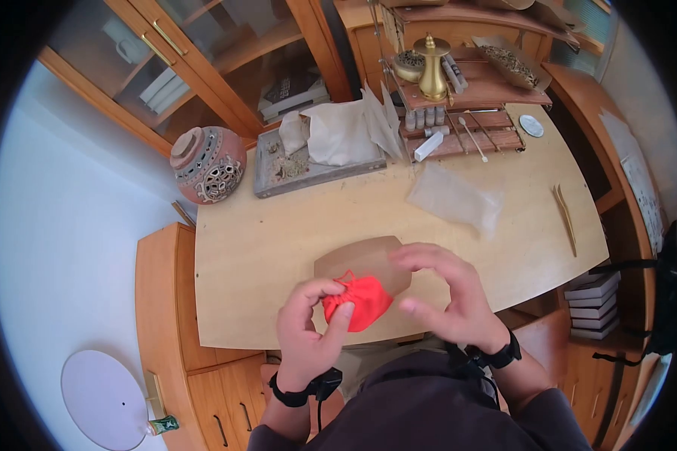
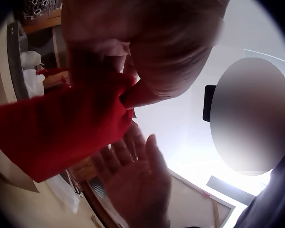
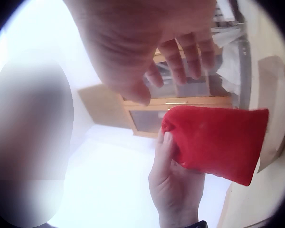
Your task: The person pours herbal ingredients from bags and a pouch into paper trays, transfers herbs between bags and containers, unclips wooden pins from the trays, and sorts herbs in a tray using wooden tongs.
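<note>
Nearest to the person, the left hand [image 1: 308, 323] pinches the gathered neck of a small red cloth drawstring pouch [image 1: 359, 301] between thumb and fingers and holds it just above the near edge of the pale wooden table [image 1: 263, 248]. The right hand [image 1: 447, 297] hovers just beside the pouch with its fingers loosely spread and curved, gripping nothing. The pouch looks soft, light and limp, bulging a little as if partly filled, so it would probably sag or spill if held by the body; the cinched neck seems the surest place to take it. Under it lies a tan paper sheet with clipped corners [image 1: 365, 259]. Further off rest a crumpled clear plastic bag [image 1: 455, 199], a grey tray of loose dried herbs [image 1: 293, 169] and a pierced round clay censer [image 1: 207, 165].
</note>
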`<state>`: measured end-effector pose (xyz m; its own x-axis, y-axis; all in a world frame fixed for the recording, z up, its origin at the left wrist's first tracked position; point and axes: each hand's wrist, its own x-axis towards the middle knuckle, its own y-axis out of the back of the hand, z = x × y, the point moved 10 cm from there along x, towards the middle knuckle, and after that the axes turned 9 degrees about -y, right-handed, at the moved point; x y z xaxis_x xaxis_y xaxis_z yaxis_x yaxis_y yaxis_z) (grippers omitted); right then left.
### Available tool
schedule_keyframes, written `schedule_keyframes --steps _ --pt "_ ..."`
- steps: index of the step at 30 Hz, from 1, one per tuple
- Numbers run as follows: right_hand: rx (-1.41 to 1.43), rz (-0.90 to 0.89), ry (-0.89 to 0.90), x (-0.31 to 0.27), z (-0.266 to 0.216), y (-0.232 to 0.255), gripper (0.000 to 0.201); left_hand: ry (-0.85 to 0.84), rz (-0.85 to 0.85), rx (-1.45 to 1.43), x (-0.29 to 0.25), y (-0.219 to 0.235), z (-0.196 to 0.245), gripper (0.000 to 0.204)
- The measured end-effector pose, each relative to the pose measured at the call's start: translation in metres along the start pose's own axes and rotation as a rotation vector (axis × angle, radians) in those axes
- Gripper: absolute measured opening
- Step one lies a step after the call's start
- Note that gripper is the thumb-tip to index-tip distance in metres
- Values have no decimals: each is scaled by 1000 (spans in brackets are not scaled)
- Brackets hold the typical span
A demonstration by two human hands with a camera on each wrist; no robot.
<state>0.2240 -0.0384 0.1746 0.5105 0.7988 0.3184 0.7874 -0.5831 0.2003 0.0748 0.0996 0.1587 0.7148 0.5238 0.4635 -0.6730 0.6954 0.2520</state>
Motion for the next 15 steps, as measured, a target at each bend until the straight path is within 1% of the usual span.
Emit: schedule_keyframes --steps 1,3,4,6,7,8,10,14,15 --pt "-4 3 6 3 -11 0 38 -15 -34 48 0 -4 5 23" --pt "-185 -106 172 2 -42 -20 27 -41 -63 48 2 -11 15 22" --pt "-189 -104 178 2 -42 -22 27 -60 -90 52 2 -16 20 21" --pt "-324 -120 279 -2 -43 -34 37 -68 -87 44 2 -14 23 21" --pt "-359 -102 314 -3 -45 -34 35 -45 -126 53 0 -14 20 23" --pt "-360 -103 319 -2 -43 -35 35 -20 -164 64 -3 -16 18 25" --pt "-420 -77 334 -2 -41 -36 33 -26 -166 72 -4 -15 21 25" --pt "-455 -87 347 -3 -47 -35 29 -57 -186 106 -3 -15 26 22" --pt "-483 -77 393 -4 -50 -35 27 -57 -186 105 -2 -15 27 22"
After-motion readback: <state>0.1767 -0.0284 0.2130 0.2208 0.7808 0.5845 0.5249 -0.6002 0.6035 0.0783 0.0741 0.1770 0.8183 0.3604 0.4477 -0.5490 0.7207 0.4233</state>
